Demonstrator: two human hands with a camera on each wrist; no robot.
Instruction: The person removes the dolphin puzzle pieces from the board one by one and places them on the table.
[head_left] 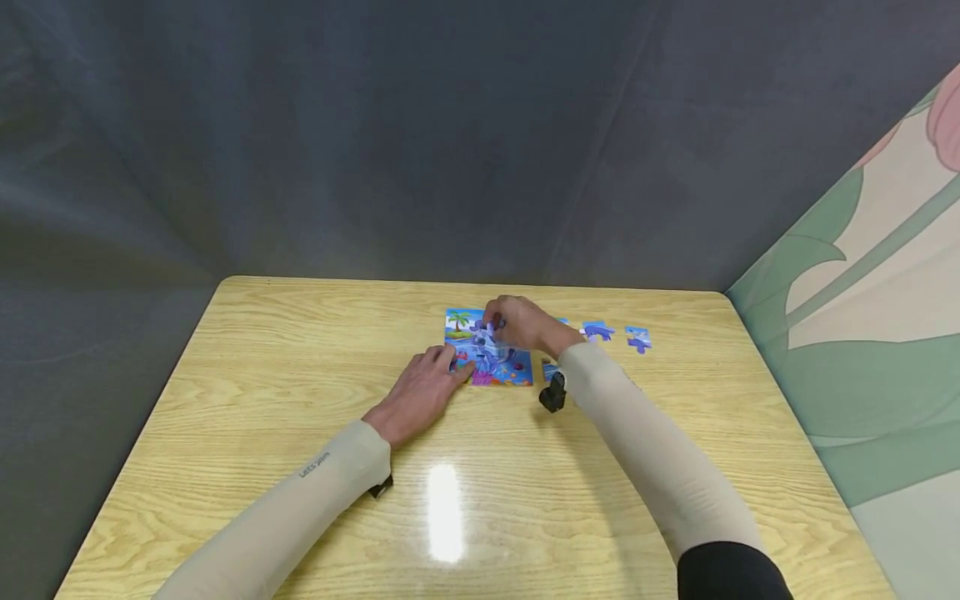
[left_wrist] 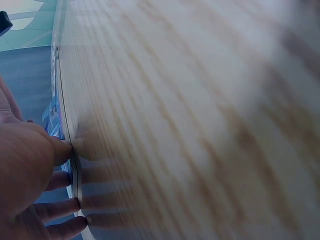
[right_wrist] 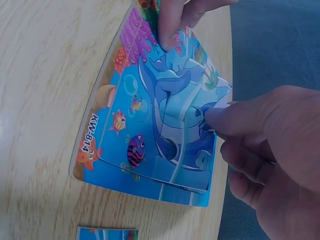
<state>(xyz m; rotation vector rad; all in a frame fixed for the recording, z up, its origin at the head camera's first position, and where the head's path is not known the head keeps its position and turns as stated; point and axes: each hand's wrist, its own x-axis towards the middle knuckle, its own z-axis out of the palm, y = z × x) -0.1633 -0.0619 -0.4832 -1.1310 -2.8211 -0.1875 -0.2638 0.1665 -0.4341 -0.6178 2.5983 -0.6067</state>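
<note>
A jigsaw board with a dolphin and sea picture lies on the wooden table; in the right wrist view, the board bears the print KW-814. My left hand rests at its left side, fingers spread and thumb on the lower part of the picture. Above the upper middle of the board, my right hand pinches a blue puzzle piece between thumb and fingers, partly hidden by them. The left wrist view shows the left hand with fingertips down on the tabletop.
Several loose puzzle pieces lie right of the board, among them a purple-blue piece, a piece farther right and one by the right wrist. A dark curtain stands behind the table, a floral cloth at right.
</note>
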